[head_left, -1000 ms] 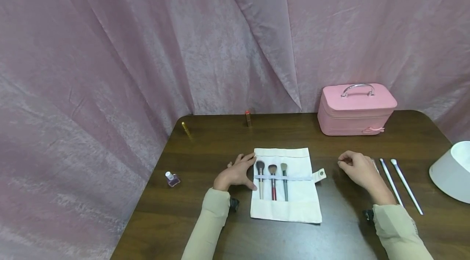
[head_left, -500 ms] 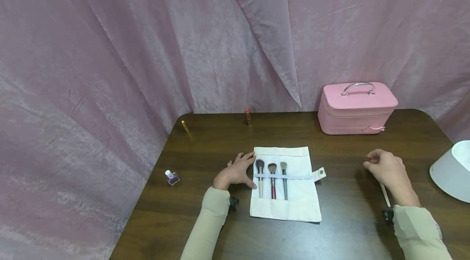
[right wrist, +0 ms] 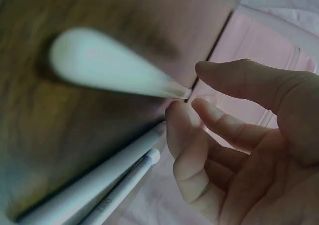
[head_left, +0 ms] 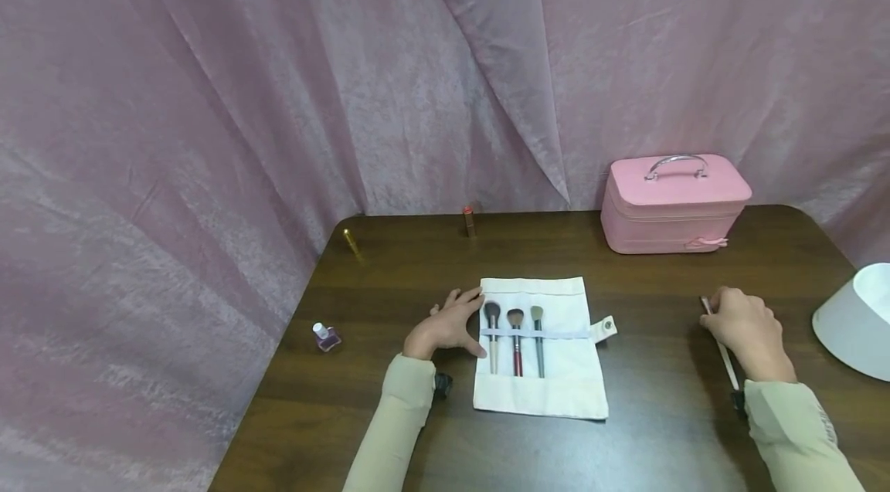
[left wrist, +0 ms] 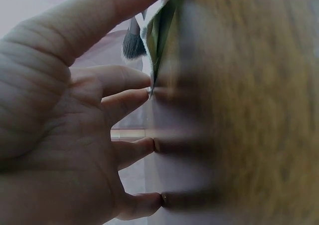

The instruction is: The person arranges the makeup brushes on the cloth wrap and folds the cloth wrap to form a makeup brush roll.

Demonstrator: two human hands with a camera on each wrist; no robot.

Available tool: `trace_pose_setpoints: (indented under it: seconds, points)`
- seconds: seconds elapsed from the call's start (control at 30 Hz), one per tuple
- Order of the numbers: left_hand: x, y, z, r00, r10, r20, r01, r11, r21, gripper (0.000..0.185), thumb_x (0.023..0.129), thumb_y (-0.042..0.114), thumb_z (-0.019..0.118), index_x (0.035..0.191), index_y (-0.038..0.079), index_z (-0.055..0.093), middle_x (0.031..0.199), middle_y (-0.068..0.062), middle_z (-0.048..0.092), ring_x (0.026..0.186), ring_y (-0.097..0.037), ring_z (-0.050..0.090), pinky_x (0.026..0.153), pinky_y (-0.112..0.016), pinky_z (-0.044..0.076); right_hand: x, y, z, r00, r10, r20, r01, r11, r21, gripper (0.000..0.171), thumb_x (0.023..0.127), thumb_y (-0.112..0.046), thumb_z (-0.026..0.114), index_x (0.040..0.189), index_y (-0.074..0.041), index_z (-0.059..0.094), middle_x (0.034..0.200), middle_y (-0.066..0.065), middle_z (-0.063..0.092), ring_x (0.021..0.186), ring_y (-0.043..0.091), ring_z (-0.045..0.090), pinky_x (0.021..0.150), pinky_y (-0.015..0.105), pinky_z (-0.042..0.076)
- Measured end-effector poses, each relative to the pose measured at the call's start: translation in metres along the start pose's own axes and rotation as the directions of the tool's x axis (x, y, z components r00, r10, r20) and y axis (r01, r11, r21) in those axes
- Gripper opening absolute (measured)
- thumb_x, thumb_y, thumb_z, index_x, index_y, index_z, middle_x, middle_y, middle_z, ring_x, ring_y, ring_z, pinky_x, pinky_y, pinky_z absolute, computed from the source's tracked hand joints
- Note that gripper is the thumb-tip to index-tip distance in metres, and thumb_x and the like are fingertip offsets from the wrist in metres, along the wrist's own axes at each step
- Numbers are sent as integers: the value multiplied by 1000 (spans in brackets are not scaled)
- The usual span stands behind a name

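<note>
A white fabric brush roll [head_left: 570,397] lies unrolled on the table, with three makeup brushes [head_left: 516,330] tucked under its elastic band. My left hand [head_left: 445,330] rests at the roll's left edge, fingers spread and fingertips touching the cloth and table, as the left wrist view shows too. Over at the right, my right hand [head_left: 751,330] is at a white-handled makeup brush [right wrist: 109,68]. Its thumb and forefinger stand either side of the brush's far end, with a gap at the thumb. Two more pale brushes [right wrist: 94,187] lie beside it, hidden under the hand in the head view.
A pink vanity case [head_left: 674,206] stands at the back right. A white rounded container [head_left: 851,326] sits at the right edge. A lipstick [head_left: 469,223], a gold tube [head_left: 351,242] and a purple nail polish bottle [head_left: 326,337] are on the left and back.
My right hand has moved right, away from the roll, to the loose brushes, then lowered slightly, exposing one brush's far end. The left hand and roll stay in place.
</note>
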State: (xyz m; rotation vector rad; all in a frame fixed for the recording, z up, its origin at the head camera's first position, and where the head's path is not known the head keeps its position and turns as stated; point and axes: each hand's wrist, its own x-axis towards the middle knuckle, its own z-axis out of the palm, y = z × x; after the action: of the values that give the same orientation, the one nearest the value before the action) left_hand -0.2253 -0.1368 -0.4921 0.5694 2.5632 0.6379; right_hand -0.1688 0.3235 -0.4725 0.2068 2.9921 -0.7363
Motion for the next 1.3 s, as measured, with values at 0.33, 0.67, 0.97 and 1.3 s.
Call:
trace_pose_setpoints:
  seconds: [0.33,0.67,0.97,1.3]
  points:
    - [1,3,2,1000,-6,0,6,1000,20,101,77,28,91,159,10,34,168,-2,18,153,-36,6,112,-72,13,2,3,2,999,-44,-5,43,998,-41,18,82,-7,66,70,-8,52,68,15,51,62,35,51,50,47,40]
    - [-1,4,1,1000,-4,-2,4,1000,3,102,77,26,91,159,10,34,168,0,16,154,-36,4,113,-71,11,3,-5,4,996,-81,-30,80,996,-27,18,80,-8,68,68,-6,55,64,9,49,61,29,47,50,41,36]
    - [-2,3,-1,1000,-14,4,14,1000,-5,102,77,27,91,159,10,32,169,0,15,154,-35,3,114,-70,10,3,-30,-3,989,-131,-68,134,990,45,14,84,-4,68,85,10,67,70,12,61,65,29,54,55,39,41]
    - [-2,2,-1,1000,-12,5,12,1000,-23,102,77,27,91,159,10,33,169,0,15,154,-35,2,114,-70,9,1,-53,-2,975,-171,-139,189,974,126,18,83,-3,65,95,10,67,76,11,66,72,28,58,60,37,41]
